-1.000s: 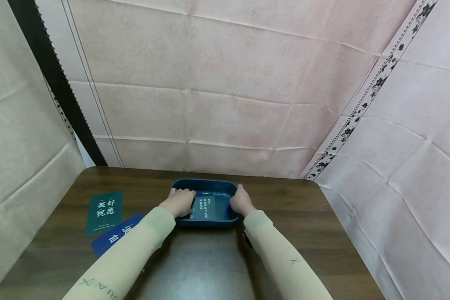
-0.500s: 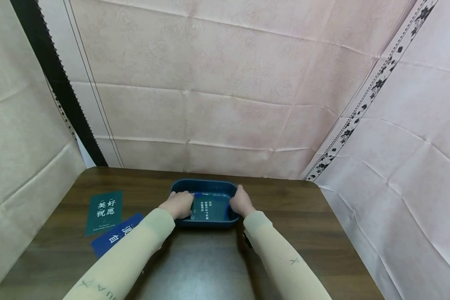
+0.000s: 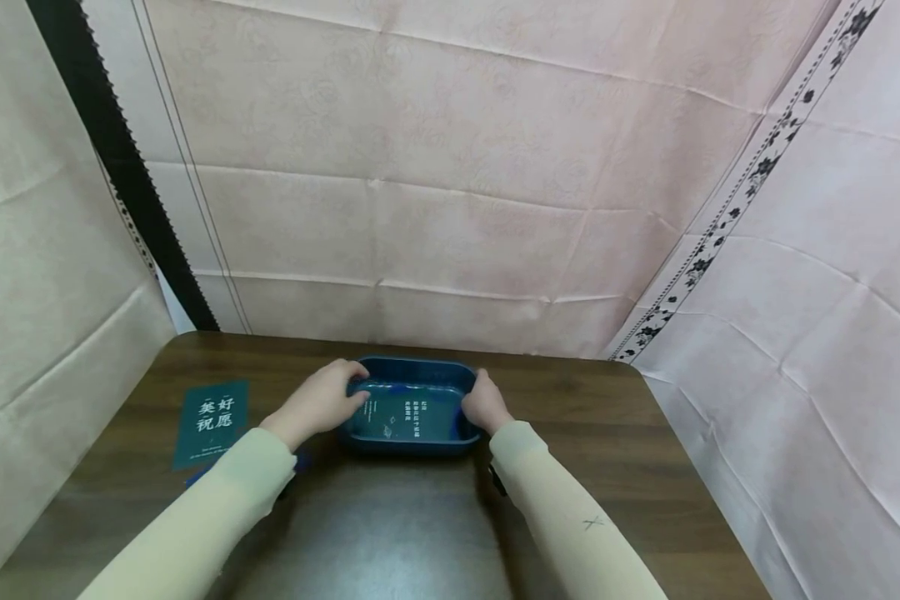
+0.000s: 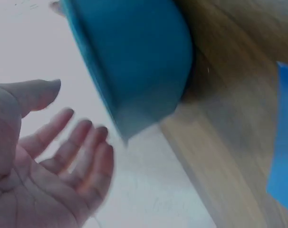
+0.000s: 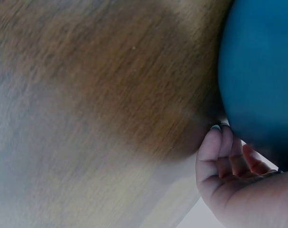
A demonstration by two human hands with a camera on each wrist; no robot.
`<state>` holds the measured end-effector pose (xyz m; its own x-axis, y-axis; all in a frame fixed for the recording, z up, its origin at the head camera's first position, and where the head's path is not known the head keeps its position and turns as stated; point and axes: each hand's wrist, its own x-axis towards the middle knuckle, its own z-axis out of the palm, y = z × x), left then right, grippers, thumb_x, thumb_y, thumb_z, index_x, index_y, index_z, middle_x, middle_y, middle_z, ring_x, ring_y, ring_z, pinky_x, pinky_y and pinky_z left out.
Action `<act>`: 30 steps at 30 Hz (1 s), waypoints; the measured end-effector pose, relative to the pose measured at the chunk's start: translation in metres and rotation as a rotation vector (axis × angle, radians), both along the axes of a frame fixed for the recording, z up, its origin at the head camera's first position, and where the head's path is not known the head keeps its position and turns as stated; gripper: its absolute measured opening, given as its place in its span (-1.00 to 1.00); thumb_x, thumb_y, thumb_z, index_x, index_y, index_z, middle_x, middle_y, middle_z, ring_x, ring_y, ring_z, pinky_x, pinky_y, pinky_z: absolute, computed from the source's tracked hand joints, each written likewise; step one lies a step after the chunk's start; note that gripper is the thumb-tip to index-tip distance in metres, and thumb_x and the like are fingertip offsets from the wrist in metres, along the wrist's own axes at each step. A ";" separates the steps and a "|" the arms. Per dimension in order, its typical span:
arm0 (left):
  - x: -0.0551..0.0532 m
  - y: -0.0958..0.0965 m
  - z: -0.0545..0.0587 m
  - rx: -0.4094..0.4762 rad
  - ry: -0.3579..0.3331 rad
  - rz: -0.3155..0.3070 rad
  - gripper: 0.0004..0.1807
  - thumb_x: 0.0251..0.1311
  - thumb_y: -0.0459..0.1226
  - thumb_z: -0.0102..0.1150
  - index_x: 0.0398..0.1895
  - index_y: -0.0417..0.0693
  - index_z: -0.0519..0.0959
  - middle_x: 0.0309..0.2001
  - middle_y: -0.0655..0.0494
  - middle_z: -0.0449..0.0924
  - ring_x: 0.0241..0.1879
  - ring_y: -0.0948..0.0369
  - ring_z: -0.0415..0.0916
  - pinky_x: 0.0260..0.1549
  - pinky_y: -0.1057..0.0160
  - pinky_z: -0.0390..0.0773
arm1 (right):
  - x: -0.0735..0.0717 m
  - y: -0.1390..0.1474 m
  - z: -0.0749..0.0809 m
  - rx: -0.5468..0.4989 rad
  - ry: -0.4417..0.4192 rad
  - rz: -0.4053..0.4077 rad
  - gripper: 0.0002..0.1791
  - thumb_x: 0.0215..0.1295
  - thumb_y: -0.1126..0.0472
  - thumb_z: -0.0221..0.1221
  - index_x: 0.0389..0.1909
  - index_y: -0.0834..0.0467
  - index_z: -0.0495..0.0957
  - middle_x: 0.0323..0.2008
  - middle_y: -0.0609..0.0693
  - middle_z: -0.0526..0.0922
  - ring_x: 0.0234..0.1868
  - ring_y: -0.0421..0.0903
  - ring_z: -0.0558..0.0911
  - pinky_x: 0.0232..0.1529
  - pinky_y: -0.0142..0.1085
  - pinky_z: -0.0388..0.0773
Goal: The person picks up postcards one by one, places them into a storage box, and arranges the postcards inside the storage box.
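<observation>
A dark teal tray (image 3: 412, 447) stands near the table's far edge, with a green card (image 3: 390, 415) bearing white characters lying in it; a little blue shows behind the card. My right hand (image 3: 486, 403) grips the tray's right end, its fingers curled against the outer wall in the right wrist view. At the left end is my left hand (image 3: 317, 402), its thumb and fingers spread. The left wrist view has this hand's fingers (image 4: 68, 152) apart from the tray wall (image 4: 134, 61).
Another green card (image 3: 212, 423) with large white characters lies on the wooden table (image 3: 592, 467) at the left. Beside it is a blue card (image 4: 284, 142), mostly hidden under my left sleeve in the head view. Patterned cloth (image 3: 457, 242) hangs behind the table.
My left hand has come out of the tray to the left and its fingers have spread. More of the green card in the tray shows. The right hand keeps its grip.
</observation>
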<state>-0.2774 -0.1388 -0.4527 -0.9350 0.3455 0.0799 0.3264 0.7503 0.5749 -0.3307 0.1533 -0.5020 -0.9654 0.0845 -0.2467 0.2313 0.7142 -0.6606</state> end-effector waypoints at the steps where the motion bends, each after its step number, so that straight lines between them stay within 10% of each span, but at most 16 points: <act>1: 0.003 -0.007 0.002 -0.004 0.003 0.021 -0.52 0.30 -0.13 0.18 0.21 -0.18 0.45 0.18 -0.18 0.43 0.14 -0.09 0.43 0.08 -0.15 0.42 | 0.001 0.000 0.000 -0.001 0.007 0.004 -0.25 0.35 0.38 -0.02 0.50 0.22 -0.10 0.39 0.23 0.22 0.31 0.16 0.34 0.18 0.15 0.33; 14: 0.035 -0.085 -0.007 -0.187 -0.234 0.159 -0.01 -0.01 0.10 0.41 0.29 -0.42 0.25 0.09 -0.52 0.29 0.09 -0.43 0.24 -0.10 -0.39 0.37 | 0.002 0.000 -0.001 0.014 0.021 0.021 -0.26 0.36 0.37 -0.04 0.50 0.24 -0.12 0.40 0.24 0.19 0.32 0.16 0.33 0.19 0.14 0.32; 30: 0.050 -0.121 -0.030 -0.288 -0.303 0.239 0.34 -0.39 0.21 0.54 0.24 -0.60 0.10 0.09 -0.70 0.14 0.08 -0.54 0.14 -0.11 -0.48 0.29 | -0.002 0.000 -0.003 0.020 0.006 -0.001 -0.27 0.37 0.37 -0.04 0.51 0.20 -0.11 0.41 0.20 0.19 0.32 0.13 0.32 0.19 0.14 0.32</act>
